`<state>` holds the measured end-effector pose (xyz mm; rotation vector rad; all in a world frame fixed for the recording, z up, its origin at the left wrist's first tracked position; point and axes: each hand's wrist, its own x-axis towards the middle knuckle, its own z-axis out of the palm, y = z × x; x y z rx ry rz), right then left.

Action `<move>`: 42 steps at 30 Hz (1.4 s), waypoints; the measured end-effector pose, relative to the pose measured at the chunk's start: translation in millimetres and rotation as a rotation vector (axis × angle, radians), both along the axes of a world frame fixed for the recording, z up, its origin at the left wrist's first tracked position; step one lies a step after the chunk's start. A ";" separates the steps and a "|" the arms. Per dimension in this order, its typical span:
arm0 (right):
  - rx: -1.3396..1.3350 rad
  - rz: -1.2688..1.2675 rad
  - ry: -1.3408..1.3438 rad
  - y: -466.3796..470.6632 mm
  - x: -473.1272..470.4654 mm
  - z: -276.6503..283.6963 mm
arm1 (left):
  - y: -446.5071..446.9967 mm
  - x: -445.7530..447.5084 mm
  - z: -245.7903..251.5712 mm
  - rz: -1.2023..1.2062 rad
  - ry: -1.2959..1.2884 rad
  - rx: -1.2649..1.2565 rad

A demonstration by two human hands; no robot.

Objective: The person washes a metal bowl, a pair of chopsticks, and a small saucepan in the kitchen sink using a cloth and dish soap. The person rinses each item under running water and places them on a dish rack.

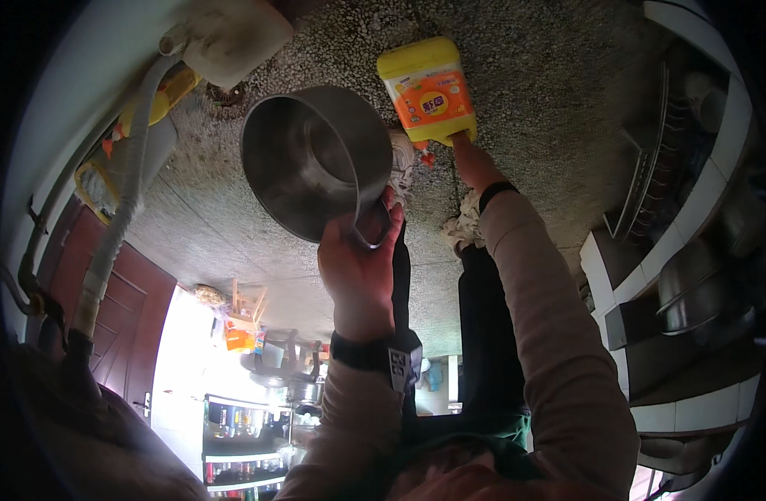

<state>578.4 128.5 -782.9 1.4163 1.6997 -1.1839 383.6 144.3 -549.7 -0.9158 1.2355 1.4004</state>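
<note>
My left hand (361, 269) grips the loop handle of a deep grey metal pot (373, 138). The pot is tilted, its open mouth turned to the left, and its visible inside holds nothing that I can make out. To its right, my right hand (473, 160) has its fingers in the handle of a yellow plastic jug (428, 91) with an orange printed label. An orange-red cap (425, 154) shows at the jug's near end. Whether the jug touches the floor I cannot tell. Pot and jug are apart.
Below is a speckled stone floor (514, 75), with my shoes (464, 222) on it. A grey corrugated hose (135, 169), a yellow bottle (160, 103) and a grey container (160, 147) are at left. Shelving and a metal basin (689, 291) line the right; a wooden stool (248, 307) stands farther off.
</note>
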 end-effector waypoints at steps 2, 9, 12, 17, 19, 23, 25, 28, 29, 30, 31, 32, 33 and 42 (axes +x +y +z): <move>0.115 0.174 -0.025 -4.3 -3.4 -6.6 | 7.6 3.6 10.3 -0.150 0.088 0.057; 0.236 0.385 0.064 29.7 -7.9 27.8 | 11.6 -8.4 0.3 -0.612 0.446 -0.226; 0.388 0.390 0.163 78.5 6.5 78.3 | 6.0 -20.9 -17.0 -0.163 0.370 -0.195; 0.679 0.494 0.420 166.0 22.1 113.5 | -6.5 -17.0 -54.4 -0.219 0.370 -0.353; 0.629 0.555 0.487 180.8 20.9 114.8 | -11.9 -6.7 -71.6 -0.272 0.427 -0.390; 0.521 0.549 0.425 175.1 23.3 122.7 | -26.2 -5.5 -99.4 -0.500 0.355 -0.351; 0.579 0.420 0.411 164.1 25.6 129.1 | -31.7 -3.5 -103.5 -0.536 0.402 -0.275; 0.792 0.063 0.446 139.7 17.1 132.2 | -30.4 2.5 -101.9 -0.568 0.547 -0.208; 0.871 -0.055 0.449 129.6 8.0 129.8 | -27.5 5.0 -100.0 -0.564 0.621 -0.168; 0.961 -0.172 0.465 122.0 -0.4 127.8 | -23.4 5.6 -98.1 -0.594 0.617 -0.190; 0.951 -0.267 0.423 117.1 -7.7 125.7 | -18.4 5.9 -96.6 -0.614 0.623 -0.190; 0.951 -0.362 0.396 113.1 -16.7 122.4 | -12.8 4.9 -95.7 -0.625 0.650 -0.161; 0.952 -0.460 0.373 111.1 -26.4 118.4 | -5.8 2.0 -96.5 -0.650 0.627 -0.156; 1.070 -0.846 0.374 108.6 -64.3 92.7 | 30.9 -8.4 -97.5 -0.833 0.706 0.000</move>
